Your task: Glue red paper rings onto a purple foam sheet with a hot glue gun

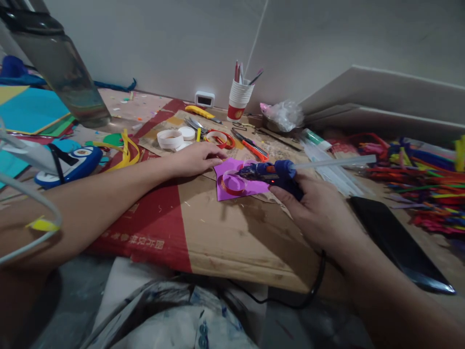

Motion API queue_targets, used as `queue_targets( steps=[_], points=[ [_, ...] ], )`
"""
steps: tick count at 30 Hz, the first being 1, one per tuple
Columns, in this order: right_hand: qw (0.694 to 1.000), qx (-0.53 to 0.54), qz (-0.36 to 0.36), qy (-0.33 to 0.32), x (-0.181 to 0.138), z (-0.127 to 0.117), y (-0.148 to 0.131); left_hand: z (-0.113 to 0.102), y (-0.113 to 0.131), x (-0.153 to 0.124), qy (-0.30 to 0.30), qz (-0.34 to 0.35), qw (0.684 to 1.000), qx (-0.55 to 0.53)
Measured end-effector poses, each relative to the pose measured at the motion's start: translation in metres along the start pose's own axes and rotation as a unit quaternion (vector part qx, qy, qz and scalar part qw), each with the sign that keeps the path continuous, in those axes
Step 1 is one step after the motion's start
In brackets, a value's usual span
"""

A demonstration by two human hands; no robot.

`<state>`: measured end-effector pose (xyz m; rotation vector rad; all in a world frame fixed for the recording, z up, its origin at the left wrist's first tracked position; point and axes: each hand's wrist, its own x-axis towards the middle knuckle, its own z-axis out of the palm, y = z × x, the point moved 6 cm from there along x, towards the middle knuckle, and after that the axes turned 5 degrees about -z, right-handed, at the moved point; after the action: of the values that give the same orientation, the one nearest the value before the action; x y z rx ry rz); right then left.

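My right hand [316, 208] is closed round a blue hot-glue gun [271, 171] with a clear glue stick sticking out of its back. Its nozzle points left at a red ring [232, 183] that lies on a purple paper sheet [221, 170]. My left hand [198, 157] lies flat on the cardboard [218, 228] with fingers stretched out. Its fingertips rest at the purple sheet's upper left edge.
White tape rolls [170, 138], a red ring [219, 139], an orange cutter [251, 145], a yellow cutter [199, 112] and a cup of pens [240, 99] lie behind. Pipe cleaners [417, 179] and a black phone [395, 242] sit right. A bottle [61, 68] and coloured paper [29, 109] stand left.
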<state>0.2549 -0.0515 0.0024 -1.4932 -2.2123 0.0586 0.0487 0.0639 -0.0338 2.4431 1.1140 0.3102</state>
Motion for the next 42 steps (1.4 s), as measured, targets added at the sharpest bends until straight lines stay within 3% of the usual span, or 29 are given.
queue_targets(
  steps=[4, 15, 17, 20, 24, 30, 38, 42],
  points=[
    [1.000, 0.011, 0.012, -0.007, 0.000, 0.002, 0.001, 0.006, 0.009, 0.005, 0.019, -0.002, 0.998, 0.068],
    [0.999, 0.020, 0.004, -0.025, 0.001, 0.002, 0.001, 0.003, 0.006, 0.014, 0.008, -0.114, 0.993, 0.041],
    [0.999, 0.016, 0.005, -0.033, 0.002, 0.000, 0.001, 0.002, 0.008, 0.017, 0.017, -0.100, 0.994, 0.036],
    [0.999, 0.003, 0.007, -0.037, 0.003, -0.003, 0.001, 0.006, 0.017, 0.023, 0.025, -0.023, 0.997, 0.062],
    [0.999, -0.001, 0.014, -0.045, 0.004, -0.004, 0.003, 0.018, 0.020, 0.026, -0.006, 0.017, 0.994, 0.105],
    [0.997, 0.025, 0.025, -0.065, 0.004, -0.002, 0.008, 0.016, 0.016, 0.020, -0.020, -0.048, 0.993, 0.101],
    [0.995, 0.046, 0.013, -0.084, 0.003, -0.006, 0.012, 0.006, 0.013, 0.000, -0.113, -0.122, 0.976, 0.137],
    [0.995, 0.034, 0.016, -0.088, 0.001, -0.010, 0.016, 0.001, 0.023, -0.014, -0.154, -0.116, 0.972, 0.137]
  ],
)
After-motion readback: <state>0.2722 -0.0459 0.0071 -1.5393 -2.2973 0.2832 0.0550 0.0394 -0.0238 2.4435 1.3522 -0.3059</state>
